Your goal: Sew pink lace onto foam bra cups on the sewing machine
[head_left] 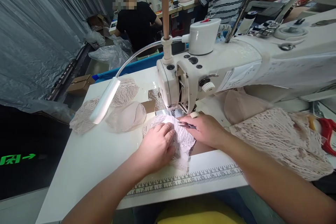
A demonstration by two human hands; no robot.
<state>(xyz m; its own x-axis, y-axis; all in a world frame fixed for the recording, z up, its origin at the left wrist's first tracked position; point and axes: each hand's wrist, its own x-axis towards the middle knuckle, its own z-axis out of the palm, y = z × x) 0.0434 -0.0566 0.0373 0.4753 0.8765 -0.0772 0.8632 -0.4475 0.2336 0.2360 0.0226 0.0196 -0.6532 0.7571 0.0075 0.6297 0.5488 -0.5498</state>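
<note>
My left hand (159, 143) presses curled, closely held fingers on a pale lace piece (183, 140) under the sewing machine's (170, 87) needle area. My right hand (207, 131) is closed around small thread snips (187, 125), their points facing left over the lace. Its fingertips are partly hidden behind the machine's lower head and the fabric. The lace lies on the white table (110, 157), lit brightly near the presser foot, which is mostly out of sight behind the fabric and fingers.
Beige lace cups (126, 117) lie left under a lamp (105, 101). Right of the machine are more lace (278, 136) and red-handled scissors (328, 134). A ruler strip (183, 182) runs along the front edge. Two people (136, 24) are at tables behind.
</note>
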